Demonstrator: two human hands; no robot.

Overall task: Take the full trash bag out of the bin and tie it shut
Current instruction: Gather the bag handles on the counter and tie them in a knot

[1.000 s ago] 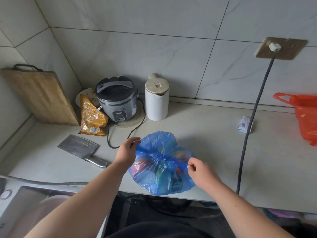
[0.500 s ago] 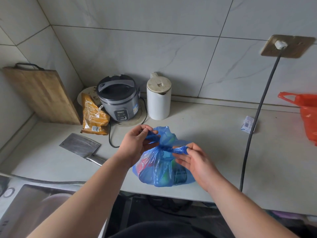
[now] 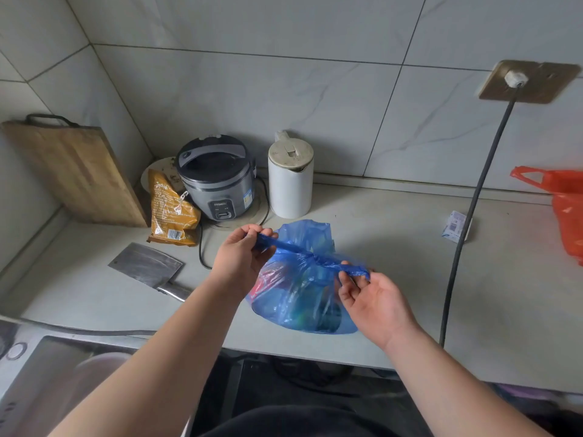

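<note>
A full blue trash bag (image 3: 296, 298) sits on the pale counter (image 3: 394, 247) near its front edge, with coloured rubbish showing through the plastic. Two twisted ends of its mouth cross at a knot on top of the bag. My left hand (image 3: 241, 260) pinches the left end, pulled up and to the left. My right hand (image 3: 372, 294) pinches the right end, pulled out to the right. Both ends are stretched taut. No bin is in view.
A cleaver (image 3: 151, 269) lies left of my left arm. Behind the bag stand a rice cooker (image 3: 217, 178), a white kettle (image 3: 290, 181) and an orange snack packet (image 3: 170, 212). A black cable (image 3: 463, 234) hangs down at the right, near an orange bag (image 3: 564, 209). A sink (image 3: 38, 380) is at lower left.
My hands gathered the bag's mouth, crossed the two ends, and have now pulled them apart sideways, so the ends are stretched taut over the knot.
</note>
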